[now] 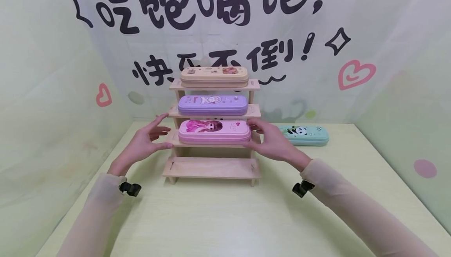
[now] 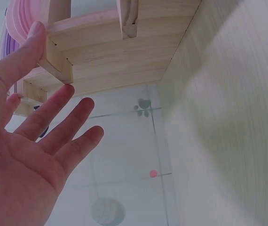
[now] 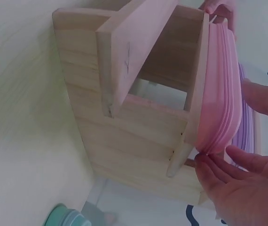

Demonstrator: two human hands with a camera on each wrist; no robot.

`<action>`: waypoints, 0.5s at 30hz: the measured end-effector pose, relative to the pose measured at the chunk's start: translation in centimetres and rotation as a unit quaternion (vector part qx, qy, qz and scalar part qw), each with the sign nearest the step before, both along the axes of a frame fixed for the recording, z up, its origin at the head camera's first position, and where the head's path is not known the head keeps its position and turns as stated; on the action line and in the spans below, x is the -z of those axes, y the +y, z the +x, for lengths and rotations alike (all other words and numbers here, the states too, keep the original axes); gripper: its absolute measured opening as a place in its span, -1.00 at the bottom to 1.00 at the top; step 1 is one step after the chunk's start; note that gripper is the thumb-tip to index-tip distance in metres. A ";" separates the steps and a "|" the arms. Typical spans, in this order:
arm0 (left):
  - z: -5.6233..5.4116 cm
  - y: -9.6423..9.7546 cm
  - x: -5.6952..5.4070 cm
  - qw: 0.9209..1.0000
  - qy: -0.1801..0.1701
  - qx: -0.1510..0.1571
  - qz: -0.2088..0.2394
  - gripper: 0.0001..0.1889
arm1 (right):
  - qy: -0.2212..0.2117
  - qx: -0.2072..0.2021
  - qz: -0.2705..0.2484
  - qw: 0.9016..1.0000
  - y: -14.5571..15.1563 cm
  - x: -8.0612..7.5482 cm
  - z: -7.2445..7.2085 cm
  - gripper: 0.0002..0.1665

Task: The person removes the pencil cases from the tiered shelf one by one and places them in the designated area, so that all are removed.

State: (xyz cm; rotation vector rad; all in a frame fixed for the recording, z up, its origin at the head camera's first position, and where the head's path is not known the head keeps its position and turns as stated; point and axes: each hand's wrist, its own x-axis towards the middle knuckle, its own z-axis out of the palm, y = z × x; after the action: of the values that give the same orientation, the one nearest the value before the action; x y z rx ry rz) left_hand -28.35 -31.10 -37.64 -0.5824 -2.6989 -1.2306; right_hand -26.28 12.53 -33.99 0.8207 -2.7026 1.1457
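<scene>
A pink pencil case (image 1: 215,132) with a doll-like girl on its lid lies on the second tier from the bottom of a wooden step rack (image 1: 211,169). My right hand (image 1: 269,138) holds this case at its right end, fingers and thumb around the corners. In the right wrist view, the fingertips (image 3: 209,167) touch the rounded end of the case. To the left of the rack, my left hand (image 1: 142,141) is spread. Its thumb reaches the end of the pink case's tier, and the other fingers stretch out holding nothing.
A purple pencil case (image 1: 213,105) lies one tier up, and a cream pencil case (image 1: 214,76) sits on the top tier. On the pale table (image 1: 208,221) behind my right hand is a green panda pencil case (image 1: 307,135). A printed cloth (image 1: 299,53) hangs behind.
</scene>
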 end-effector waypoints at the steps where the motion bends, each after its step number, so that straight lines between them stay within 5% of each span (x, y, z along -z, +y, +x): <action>1: 0.0 0.0 0.0 1.000 -0.001 0.000 0.000 0.14 | 0.003 0.001 0.000 1.000 -0.2 0.0 0.0 -0.18; 9: 0.1 0.1 -0.1 1.000 -0.002 0.000 0.004 0.13 | 0.016 0.014 0.001 1.000 -1.0 0.1 0.1 -0.18; 15: 0.2 0.0 -0.1 1.000 -0.002 0.002 0.005 0.14 | -0.017 0.009 0.006 1.000 -1.5 0.4 -0.3 -0.05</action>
State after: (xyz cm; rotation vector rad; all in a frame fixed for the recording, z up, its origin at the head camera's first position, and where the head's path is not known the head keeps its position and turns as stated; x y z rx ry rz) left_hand -28.18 -31.10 -37.56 -0.5842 -2.6933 -1.2469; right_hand -26.54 11.08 -34.34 0.7847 -2.7410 1.1497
